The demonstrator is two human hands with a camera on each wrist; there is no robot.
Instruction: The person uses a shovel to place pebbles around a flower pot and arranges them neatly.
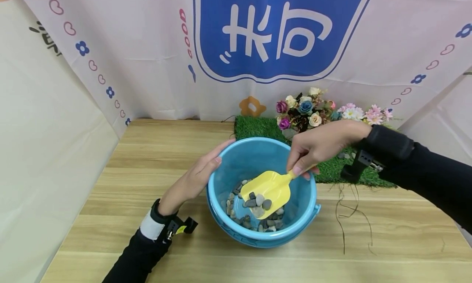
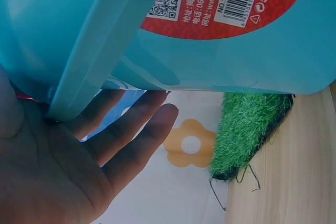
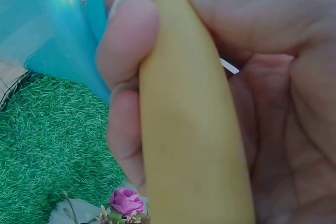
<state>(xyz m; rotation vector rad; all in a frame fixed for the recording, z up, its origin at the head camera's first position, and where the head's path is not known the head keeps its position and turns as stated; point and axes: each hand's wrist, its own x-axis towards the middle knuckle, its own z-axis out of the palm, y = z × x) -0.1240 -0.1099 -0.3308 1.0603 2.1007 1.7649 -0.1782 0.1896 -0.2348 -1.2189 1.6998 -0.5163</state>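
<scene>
A yellow toy shovel (image 1: 271, 184) is tilted down inside the blue bucket (image 1: 258, 140), with several grey and white pebbles (image 1: 259, 200) on its blade. My right hand (image 1: 320, 145) grips the shovel's handle above the bucket's right side. In the right wrist view, the fingers curl round the yellow handle (image 3: 191, 114). My left hand (image 1: 197, 172) rests against the bucket's left rim with its fingers extended. The left wrist view shows that hand (image 2: 68, 166) beside the bucket's handle band (image 2: 100, 45). More pebbles (image 1: 271, 224) lie on the bucket's bottom.
Behind the bucket, artificial turf (image 1: 254, 126) lies on the wooden table (image 1: 166, 151). Artificial flowers (image 1: 305, 108) stand on it at the back right. Loose dark strands (image 1: 355, 211) lie right of the bucket. A printed cloth (image 1: 155, 69) hangs behind the table.
</scene>
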